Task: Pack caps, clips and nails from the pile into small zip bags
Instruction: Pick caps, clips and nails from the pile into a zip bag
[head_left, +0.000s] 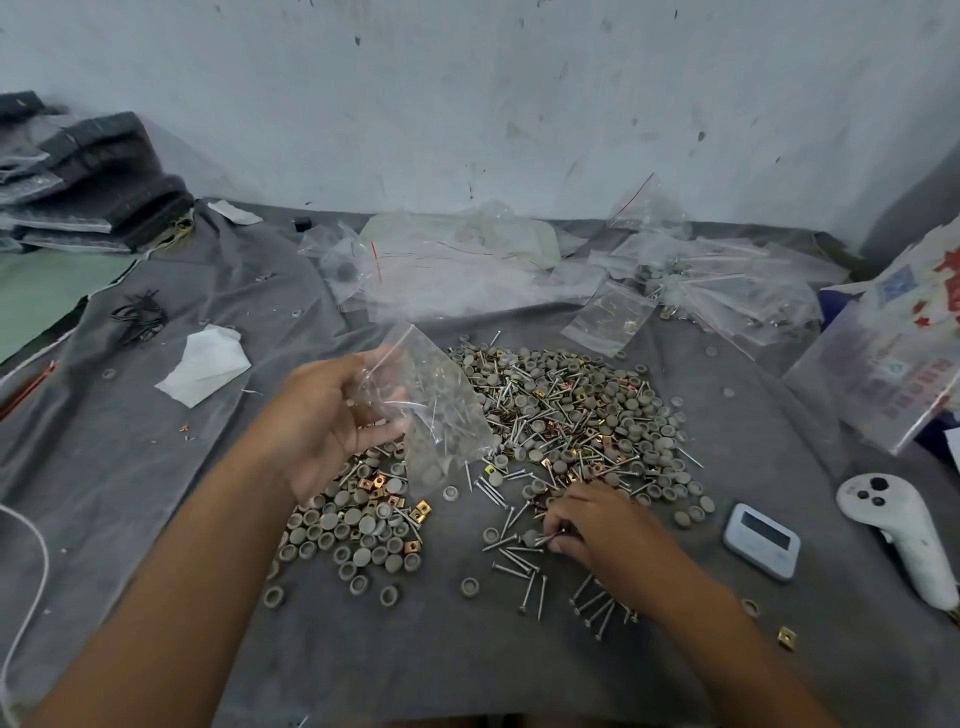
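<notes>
Pile (566, 415): grey caps, brass clips & nails mixed, mid-cloth, just beyond both our hands.
L hand (332, 421): raised over pile's left edge, palm toward us; we pinch a small zip bag (436, 410) betw thumb & fingers. Bag hangs tilted, w/ caps and nails already inside.
R hand (597, 525): down on cloth at pile's near edge, fingertips pressed together, pinching a few nails (550, 538).
Loose nails (524, 566): scattered just beside R hand.
Caps (348, 530): smaller heap under L wrist.
Empty bags (452, 270): heaped at far edge by wall.
Filled bags (727, 280): far right, overlapping.
Cloth (156, 441): grey, covers table.
Timer (761, 540): right of R hand, near white controller (898, 530).
</notes>
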